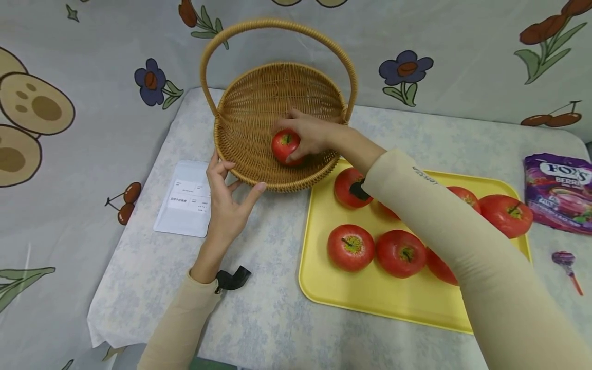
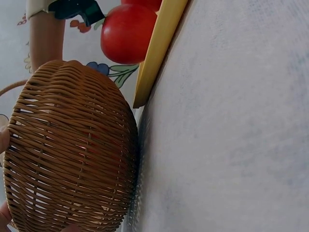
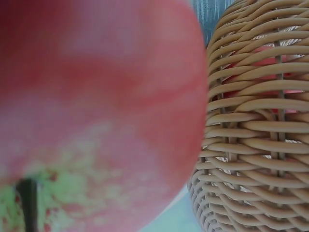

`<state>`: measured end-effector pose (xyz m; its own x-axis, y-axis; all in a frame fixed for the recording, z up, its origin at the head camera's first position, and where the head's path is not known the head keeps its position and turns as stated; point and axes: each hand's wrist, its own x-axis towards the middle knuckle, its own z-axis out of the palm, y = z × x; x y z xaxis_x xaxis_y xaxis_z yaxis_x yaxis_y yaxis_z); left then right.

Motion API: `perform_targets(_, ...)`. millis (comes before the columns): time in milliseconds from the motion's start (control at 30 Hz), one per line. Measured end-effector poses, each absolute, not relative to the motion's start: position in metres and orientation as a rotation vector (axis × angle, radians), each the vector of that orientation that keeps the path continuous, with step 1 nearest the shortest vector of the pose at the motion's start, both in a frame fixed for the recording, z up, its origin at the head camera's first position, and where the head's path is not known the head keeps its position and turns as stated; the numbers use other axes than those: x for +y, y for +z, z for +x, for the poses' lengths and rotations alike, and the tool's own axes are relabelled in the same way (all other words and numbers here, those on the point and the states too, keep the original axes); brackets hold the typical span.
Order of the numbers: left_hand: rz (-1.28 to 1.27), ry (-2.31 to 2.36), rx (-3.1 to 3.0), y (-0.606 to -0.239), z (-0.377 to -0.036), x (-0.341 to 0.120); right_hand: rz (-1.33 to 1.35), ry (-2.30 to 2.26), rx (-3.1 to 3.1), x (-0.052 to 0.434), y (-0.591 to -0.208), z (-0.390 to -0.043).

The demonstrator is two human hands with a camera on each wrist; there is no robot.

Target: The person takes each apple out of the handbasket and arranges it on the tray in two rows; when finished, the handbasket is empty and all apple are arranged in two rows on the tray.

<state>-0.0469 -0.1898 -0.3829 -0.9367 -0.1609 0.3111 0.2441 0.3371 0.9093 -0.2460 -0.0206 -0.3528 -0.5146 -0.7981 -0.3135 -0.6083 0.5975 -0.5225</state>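
Note:
A brown wicker basket (image 1: pixel 245 113) with a tall arched handle stands at the back of the table. My left hand (image 1: pixel 228 210) holds its near left rim, thumb and fingers spread along the edge. In the left wrist view, fingertips show at the left side of the woven wall (image 2: pixel 72 154). Inside the basket, my right hand (image 1: pixel 311 132) holds a red apple (image 1: pixel 283 146), with the thumb at its near side and blurred fingers behind. Through the weave, red shows in the right wrist view, where another apple (image 3: pixel 120 96) fills the left side close up.
A yellow tray (image 1: pixel 324 293) right of the basket bears several red apples (image 1: pixel 351 247); my right sleeve passes over it. A white labelled packet (image 1: pixel 182 200) lies left of the basket. At the far right are a purple candy bag (image 1: pixel 559 192) and a lollipop (image 1: pixel 564 258).

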Motion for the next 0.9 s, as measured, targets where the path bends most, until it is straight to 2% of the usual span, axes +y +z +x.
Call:
perform_targets(500, -0.069, -1.609, -2.272, -0.381, -0.046, -0.189, -1.199, -0.503, 2.3, -0.02, -0.351, -0.244)
perform_targets(900, -0.078, -1.612, -2.269, -0.38, -0.045, -0.188, -1.346, -0.715, 2.365, 0.01, -0.309, -0.226)
